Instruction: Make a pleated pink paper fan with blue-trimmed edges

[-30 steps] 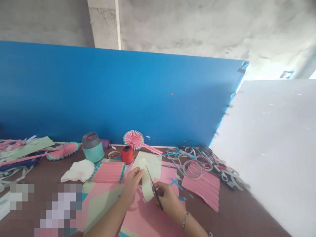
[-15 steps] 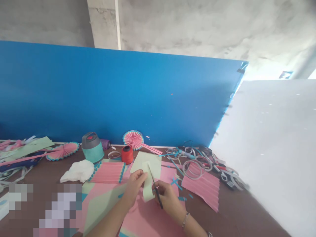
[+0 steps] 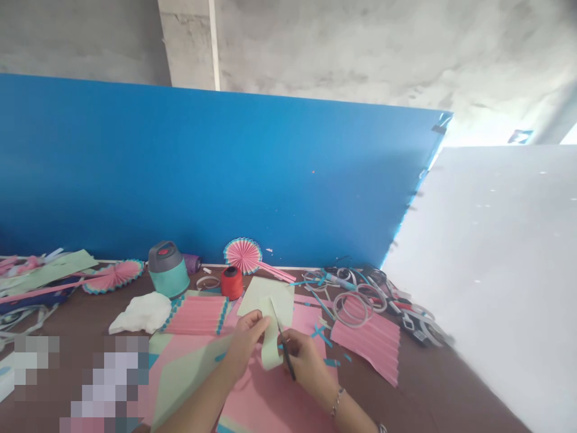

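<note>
Left hand (image 3: pixel 247 335) pinches the strip (image 3: pixel 270 350), low and central in the frame; right hand (image 3: pixel 307 362) grips the scissors (image 3: pixel 287 359), blade at the strip's edge; left of centre, a fan (image 3: pixel 242 255) sits above the spool (image 3: pixel 231 285).

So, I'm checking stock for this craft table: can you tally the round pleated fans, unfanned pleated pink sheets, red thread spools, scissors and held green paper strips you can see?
Round pleated fans: 2
Unfanned pleated pink sheets: 2
Red thread spool: 1
Scissors: 1
Held green paper strip: 1
Total: 7
</note>
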Motion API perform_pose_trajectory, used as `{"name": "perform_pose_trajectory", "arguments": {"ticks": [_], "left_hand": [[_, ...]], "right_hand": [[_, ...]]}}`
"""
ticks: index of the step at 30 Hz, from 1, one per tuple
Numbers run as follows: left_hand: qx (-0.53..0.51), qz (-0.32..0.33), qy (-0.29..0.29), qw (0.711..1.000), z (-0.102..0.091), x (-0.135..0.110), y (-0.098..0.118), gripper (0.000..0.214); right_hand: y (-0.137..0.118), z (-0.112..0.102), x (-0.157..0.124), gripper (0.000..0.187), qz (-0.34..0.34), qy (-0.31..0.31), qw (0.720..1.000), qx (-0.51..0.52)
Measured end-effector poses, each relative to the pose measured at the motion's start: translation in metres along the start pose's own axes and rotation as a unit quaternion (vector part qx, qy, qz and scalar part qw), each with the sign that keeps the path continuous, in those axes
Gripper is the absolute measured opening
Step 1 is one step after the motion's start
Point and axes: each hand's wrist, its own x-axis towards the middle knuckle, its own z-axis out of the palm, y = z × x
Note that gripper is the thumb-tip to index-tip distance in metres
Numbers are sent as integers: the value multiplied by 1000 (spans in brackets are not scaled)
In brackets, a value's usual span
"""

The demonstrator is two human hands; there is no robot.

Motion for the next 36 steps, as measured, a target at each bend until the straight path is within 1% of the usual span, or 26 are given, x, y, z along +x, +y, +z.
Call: {"name": "perform_pose_trajectory", "arguments": {"ticks": [7, 13, 15, 18, 20, 22, 23, 25, 27, 30, 32, 33, 34, 35, 36], "left_hand": [[11, -2, -15, 1000, 3, -4, 5, 33], [11, 4, 3, 1000, 3, -2, 1, 34], [7, 4, 15, 1000, 3, -1, 1, 35], [5, 15, 46, 999, -1, 2, 2, 36], [-2, 22, 87, 996, -7, 4, 5, 36], [-48, 20, 146, 988, -15, 8, 10, 30], [-87, 15, 176, 980, -19, 10, 13, 23], [-160, 12, 222, 962, -25, 14, 18, 12], [-189, 15, 241, 952, -29, 19, 22, 6], [-189, 18, 230, 955, -28, 28, 23, 9], [-173, 20, 213, 961, -25, 33, 21, 6], [-160, 21, 206, 965, -24, 35, 20, 4], [-145, 23, 201, 969, -22, 37, 18, 4], [-126, 26, 193, 973, -21, 38, 16, 9], [-111, 27, 186, 976, -19, 38, 14, 16]], "right_hand": [[1, -2, 2, 9, 10, -11, 1000, 15], [4, -2, 5, 9, 24, -11, 999, 43], [3, -3, 6, 11, 33, -4, 999, 40], [-7, -10, 6, 25, 42, 7, 999, 32], [-17, -20, 5, 35, 41, 3, 998, 47], [-25, -32, 4, 38, 33, -24, 996, 80], [-28, -39, 4, 38, 24, -34, 995, 95], [-29, -52, 5, 38, 4, -33, 991, 129], [-26, -62, 7, 41, 1, -17, 986, 167], [-21, -74, 11, 47, 26, -9, 978, 207], [-20, -78, 13, 49, 29, 13, 981, 189], [-21, -80, 14, 49, 33, 39, 986, 156], [-21, -81, 15, 47, 38, 75, 991, 104], [-20, -83, 16, 45, 43, 118, 992, 34], [-19, -84, 17, 42, 47, 163, 984, -49]]}}
